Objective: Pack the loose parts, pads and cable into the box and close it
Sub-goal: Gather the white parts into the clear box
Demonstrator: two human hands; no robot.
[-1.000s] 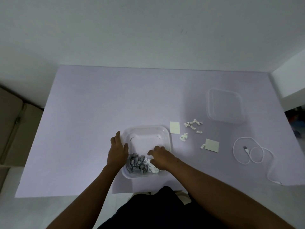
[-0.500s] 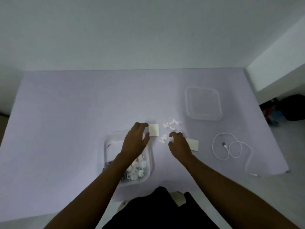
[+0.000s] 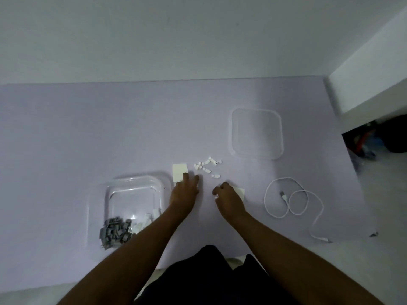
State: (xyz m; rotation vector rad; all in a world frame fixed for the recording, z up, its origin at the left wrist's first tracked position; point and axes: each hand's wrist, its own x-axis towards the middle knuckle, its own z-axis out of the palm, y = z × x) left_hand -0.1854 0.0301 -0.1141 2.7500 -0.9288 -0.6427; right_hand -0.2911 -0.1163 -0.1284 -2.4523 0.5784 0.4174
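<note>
The step in hand looks like gathering the small white loose parts (image 3: pixel 208 165) off the bench (image 3: pixel 66 128) into the clear box (image 3: pixel 136 203); the box sits open at about 9 o'clock of the hands, already holding a heap of grey parts (image 3: pixel 114 231) and some white parts (image 3: pixel 143 223) along its near side.

The left hand (image 3: pixel 184 193) lies flat with fingers spread, its fingertips at the near edge of one pale pad (image 3: pixel 180 172) and holding nothing that can be seen; the right hand (image 3: pixel 229 198) is curled, its grip closed on a small white piece showing at the fingertips, and it covers part of the second pad (image 3: pixel 240 192).

The loose parts lie scattered at 12 o'clock of the hands, between the two pads; the coiled white cable (image 3: pixel 293 201) rests at 3 o'clock, well apart, its far plug end near the bench's front right edge; the clear lid (image 3: pixel 256 134) lies flat at 1 o'clock.

The next move probably calls for pinching or sweeping the tiny parts together and carrying them left over the box rim; they are light and could scatter.

Room is generous: the far and left bench is bare, so nothing crowds the sweep; only the cable end risks slipping off the front edge.
</note>
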